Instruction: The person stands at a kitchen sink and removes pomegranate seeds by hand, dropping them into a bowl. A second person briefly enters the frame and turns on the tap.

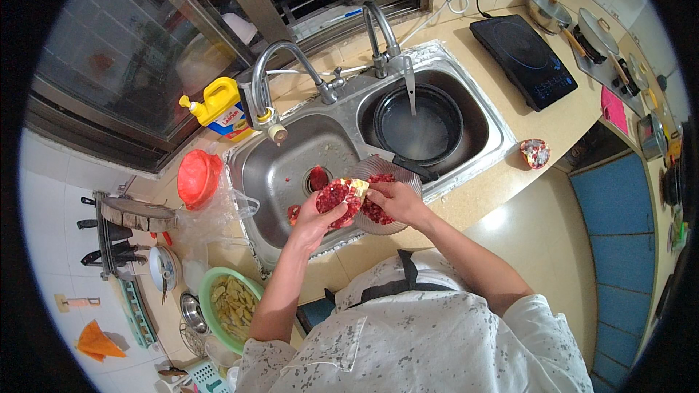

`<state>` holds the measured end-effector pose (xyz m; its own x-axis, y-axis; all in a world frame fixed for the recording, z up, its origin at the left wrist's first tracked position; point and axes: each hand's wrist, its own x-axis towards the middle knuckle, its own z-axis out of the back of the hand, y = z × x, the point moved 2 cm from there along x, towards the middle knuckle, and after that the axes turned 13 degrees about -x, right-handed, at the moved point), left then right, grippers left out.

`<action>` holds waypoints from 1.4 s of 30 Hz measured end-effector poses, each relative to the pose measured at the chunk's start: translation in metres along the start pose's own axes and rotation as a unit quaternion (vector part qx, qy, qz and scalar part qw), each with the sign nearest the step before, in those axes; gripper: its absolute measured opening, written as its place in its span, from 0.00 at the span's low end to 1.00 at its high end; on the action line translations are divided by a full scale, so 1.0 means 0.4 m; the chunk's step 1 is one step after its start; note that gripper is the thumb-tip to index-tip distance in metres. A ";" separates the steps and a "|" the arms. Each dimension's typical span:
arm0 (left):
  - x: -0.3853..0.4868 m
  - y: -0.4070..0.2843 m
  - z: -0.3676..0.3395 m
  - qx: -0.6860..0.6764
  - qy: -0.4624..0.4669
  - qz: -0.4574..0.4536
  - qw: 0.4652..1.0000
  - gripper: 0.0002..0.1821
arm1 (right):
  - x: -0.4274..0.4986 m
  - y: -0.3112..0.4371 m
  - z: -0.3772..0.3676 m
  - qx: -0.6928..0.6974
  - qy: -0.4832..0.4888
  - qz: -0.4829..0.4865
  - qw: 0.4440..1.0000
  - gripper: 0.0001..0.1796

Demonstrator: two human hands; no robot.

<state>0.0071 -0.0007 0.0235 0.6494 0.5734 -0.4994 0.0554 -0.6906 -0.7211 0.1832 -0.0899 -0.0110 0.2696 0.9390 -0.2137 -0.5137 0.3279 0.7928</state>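
My left hand [317, 224] grips an opened piece of pomegranate [338, 200], its red seeds facing up, over the near edge of the left sink basin. At the pomegranate's pale pith, on its right side, are the fingertips of my right hand [397, 203]. Beneath both hands a ribbed clear bowl [410, 179] holds loose red seeds [382, 215]. A knife [407, 165] with a black handle lies across the bowl's far side. Red pomegranate pieces [319, 178] lie in the left basin by the drain. Another cut pomegranate piece [535, 153] rests on the counter at the right.
A black pan [418, 124] with water sits in the right basin [480, 120]. Two faucets [329, 91] rise behind. An induction cooktop [524, 60] stands right; a yellow jug [223, 109], a red plastic bag [197, 179] and a green basin [210, 305] of pale food pieces stand left.
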 end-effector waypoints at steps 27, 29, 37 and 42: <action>-0.002 0.026 -0.003 -0.172 0.169 0.015 0.970 0.34 | 0.026 -0.026 -0.039 0.726 0.222 -0.198 0.620 0.13; 0.001 0.029 -0.002 -0.172 0.168 0.015 0.971 0.34 | 0.028 -0.026 -0.041 0.731 0.226 -0.210 0.609 0.14; 0.005 0.013 -0.029 -0.086 0.116 0.026 0.989 0.31 | 0.035 -0.037 -0.036 0.675 0.204 -0.232 0.669 0.13; 0.012 0.012 -0.038 0.113 0.019 -0.049 0.992 0.27 | 0.025 -0.058 -0.046 0.312 -0.071 -0.118 0.940 0.12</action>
<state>0.0222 -0.0080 0.0249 0.6783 0.6127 -0.4055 -0.0484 -0.5134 -0.8568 0.1827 -0.0863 -0.0420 0.4442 0.8097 -0.3835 0.1412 0.3594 0.9224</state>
